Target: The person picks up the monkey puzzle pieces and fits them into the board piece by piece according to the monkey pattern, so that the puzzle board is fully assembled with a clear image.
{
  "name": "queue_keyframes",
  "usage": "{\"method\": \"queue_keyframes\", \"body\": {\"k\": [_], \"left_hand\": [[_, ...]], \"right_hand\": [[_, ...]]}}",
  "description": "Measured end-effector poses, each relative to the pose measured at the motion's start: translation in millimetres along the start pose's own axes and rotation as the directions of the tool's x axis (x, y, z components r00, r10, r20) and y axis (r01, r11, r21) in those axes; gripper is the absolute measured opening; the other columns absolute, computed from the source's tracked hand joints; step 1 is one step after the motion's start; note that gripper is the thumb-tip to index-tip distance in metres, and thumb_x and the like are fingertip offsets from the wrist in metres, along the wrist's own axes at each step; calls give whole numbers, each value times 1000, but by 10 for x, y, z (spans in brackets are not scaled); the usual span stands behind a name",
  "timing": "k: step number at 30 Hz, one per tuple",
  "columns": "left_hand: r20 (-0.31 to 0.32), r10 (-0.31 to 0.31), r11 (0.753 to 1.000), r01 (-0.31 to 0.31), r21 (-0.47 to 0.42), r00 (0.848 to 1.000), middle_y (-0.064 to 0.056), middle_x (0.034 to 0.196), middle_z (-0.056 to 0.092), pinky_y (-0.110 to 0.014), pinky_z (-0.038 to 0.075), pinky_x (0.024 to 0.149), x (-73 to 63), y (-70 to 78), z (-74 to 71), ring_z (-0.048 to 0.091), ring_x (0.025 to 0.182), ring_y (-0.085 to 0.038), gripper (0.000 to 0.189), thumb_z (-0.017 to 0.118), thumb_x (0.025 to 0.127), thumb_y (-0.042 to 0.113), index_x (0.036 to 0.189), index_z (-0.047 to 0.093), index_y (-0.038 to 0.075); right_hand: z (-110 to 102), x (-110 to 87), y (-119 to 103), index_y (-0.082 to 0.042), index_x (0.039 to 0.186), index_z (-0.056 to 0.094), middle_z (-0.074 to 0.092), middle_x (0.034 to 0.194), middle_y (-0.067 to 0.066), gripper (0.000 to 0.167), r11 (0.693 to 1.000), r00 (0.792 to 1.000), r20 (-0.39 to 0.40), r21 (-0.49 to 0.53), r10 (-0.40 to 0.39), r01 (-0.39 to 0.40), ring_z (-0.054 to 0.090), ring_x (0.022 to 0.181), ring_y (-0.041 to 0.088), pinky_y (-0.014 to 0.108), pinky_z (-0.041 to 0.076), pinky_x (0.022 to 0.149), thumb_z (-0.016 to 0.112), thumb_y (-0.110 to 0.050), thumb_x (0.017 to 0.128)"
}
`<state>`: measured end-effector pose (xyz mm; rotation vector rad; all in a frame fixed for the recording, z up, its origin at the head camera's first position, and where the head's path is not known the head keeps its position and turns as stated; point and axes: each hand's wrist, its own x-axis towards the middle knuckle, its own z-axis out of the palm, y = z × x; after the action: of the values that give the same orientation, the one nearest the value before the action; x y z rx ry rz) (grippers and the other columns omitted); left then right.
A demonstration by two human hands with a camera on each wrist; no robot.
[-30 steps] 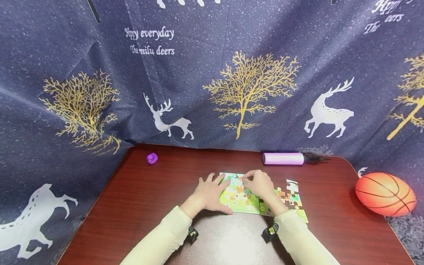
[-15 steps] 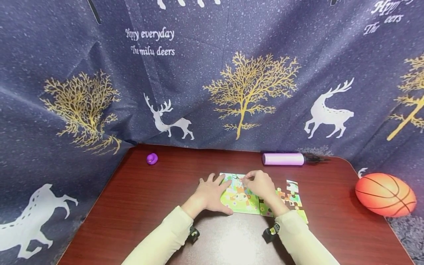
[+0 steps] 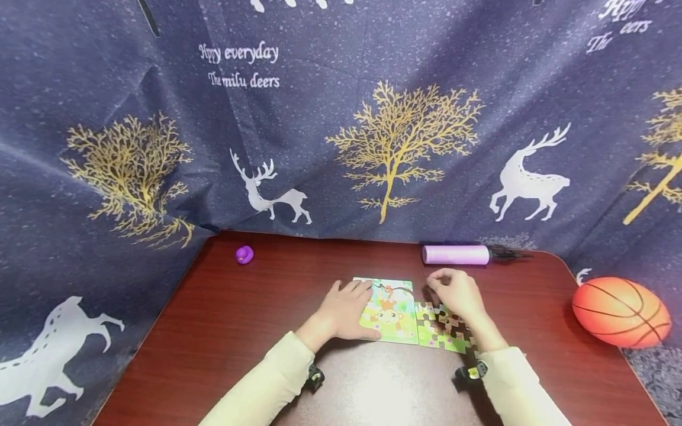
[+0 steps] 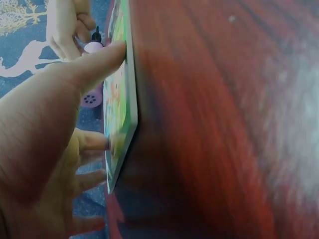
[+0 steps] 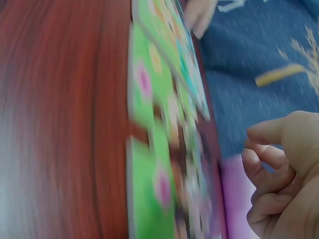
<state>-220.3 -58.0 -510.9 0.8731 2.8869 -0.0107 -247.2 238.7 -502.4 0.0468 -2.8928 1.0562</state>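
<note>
A jigsaw puzzle point(image 3: 394, 319) with a monkey picture lies on the table, with its pieces joined as a square. My left hand point(image 3: 348, 310) rests on its left side, fingers extended; in the left wrist view its thumb point(image 4: 102, 62) touches the puzzle's near edge. Beside the puzzle on the right lie several loose jigsaw pieces point(image 3: 439, 343), some partly linked. My right hand point(image 3: 460, 296) hovers over their far side. In the right wrist view its fingers point(image 5: 269, 174) are loosely curled, and nothing shows between thumb and fingertips.
A lilac hand pump point(image 3: 455, 255) lies at the back of the reddish-brown table point(image 3: 256, 313). A purple toy duck point(image 3: 244, 255) stands at the back left, and an orange basketball point(image 3: 620, 312) at the right edge. A patterned blue cloth point(image 3: 298, 130) hangs behind.
My right hand has let go at the puzzle's upper right and moved right over the loose pieces. The puzzle's upper right corner now shows filled in. My left hand has shifted slightly right.
</note>
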Motion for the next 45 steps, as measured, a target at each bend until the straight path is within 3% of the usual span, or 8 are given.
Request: {"method": "queue_keyframes", "body": {"k": [5,10,13,18,23,29,45], "left_hand": [[2,11,1000,-11,-1,1000,-1,167,33,-54,31,118,-1,45,-27,32,152,-20,107,60,82,84,161,40,14],[37,14,999,-12,-44,999,-4,169,29,-61,33,115,3,83,-77,30,153,-25,98,64,84,78,163,37,27],[56,17,999,-15,-41,998,-6,168,29,-64,32,114,17,119,-87,29,152,-30,93,64,84,78,162,37,36],[55,10,1000,-10,-1,998,-9,166,31,-64,34,112,37,176,-78,31,150,-33,96,60,80,84,162,35,41],[2,4,1000,-4,12,1000,-5,164,36,-62,36,111,65,213,-36,35,146,-34,98,58,78,88,161,40,38],[-15,12,999,-11,43,1000,-2,166,36,-59,36,112,95,265,-33,36,147,-36,102,57,77,89,161,42,32],[-7,9,997,-9,74,1000,1,164,37,-57,40,105,148,265,0,37,145,-33,106,57,72,94,161,39,38]], "right_hand": [[-283,-96,321,-11,110,78,77,88,5,28,997,999,-22,-72,25,-27,69,76,24,44,51,70,71,-35,98],[-480,-215,594,-3,116,73,76,104,16,50,987,996,0,-131,94,-93,70,97,38,54,52,79,74,-48,94],[-549,-264,684,3,123,67,73,108,21,70,977,988,30,-162,149,-142,68,100,42,56,52,79,76,-57,89],[-548,-283,716,5,127,63,70,110,22,84,969,982,50,-178,183,-171,66,99,41,57,51,79,80,-64,81],[-491,-263,703,2,124,64,69,106,18,82,967,982,57,-193,182,-168,65,94,35,53,51,74,81,-64,79],[-488,-248,690,-1,119,66,69,103,15,74,967,981,66,-193,182,-166,65,88,31,47,49,67,82,-61,80],[-534,-257,702,0,120,67,69,117,23,91,938,962,41,-238,268,-251,65,100,45,60,51,71,79,-76,72]]}}
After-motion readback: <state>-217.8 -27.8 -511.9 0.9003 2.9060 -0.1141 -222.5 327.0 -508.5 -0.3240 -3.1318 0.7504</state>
